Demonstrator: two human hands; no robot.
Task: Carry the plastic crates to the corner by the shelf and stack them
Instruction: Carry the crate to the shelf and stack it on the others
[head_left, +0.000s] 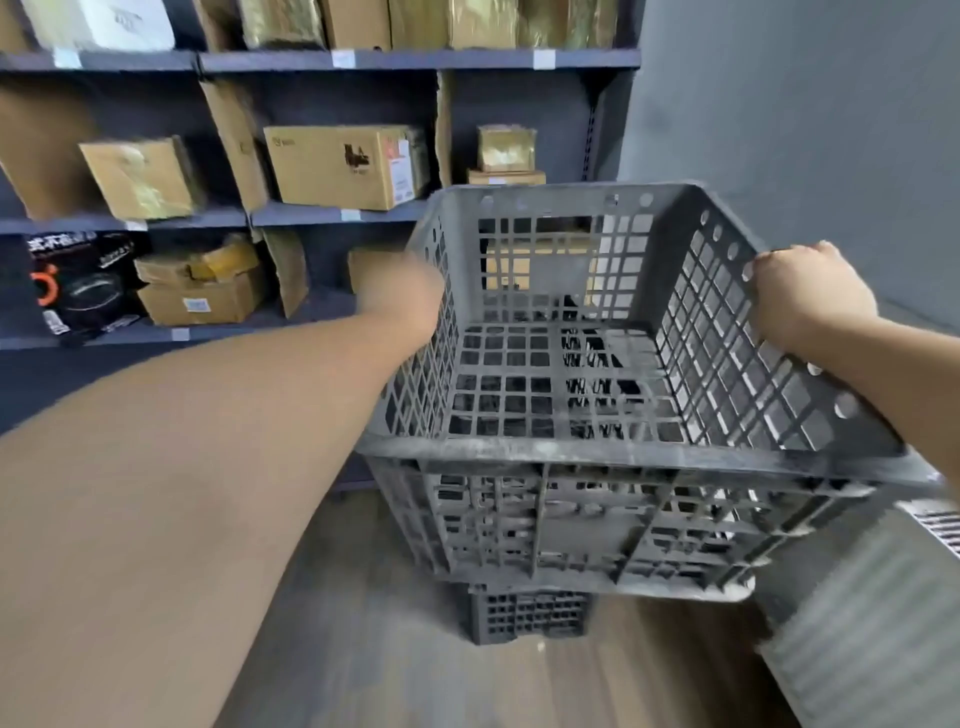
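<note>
Both hands carry the grey crate (613, 374) by its side rims above the lower crate (530, 616) near the shelf (363, 213), right hand (810, 296) fingers curled over the rim, left hand (402, 299) too blurred to tell, so lower it level and square.

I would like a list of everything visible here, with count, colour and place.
crate: one, dark grey, held up in the middle, empty
lower crate: one, dark grey, on the floor under the held one
shelf: one, dark blue-grey, along the back wall
cardboard boxes: several, brown, on the shelf
black package: one, black with orange, lower shelf at left
wall: grey, at right
floor: grey-brown wood
left hand: blurred, at the crate's left rim
right hand: grips the crate's right rim
</note>
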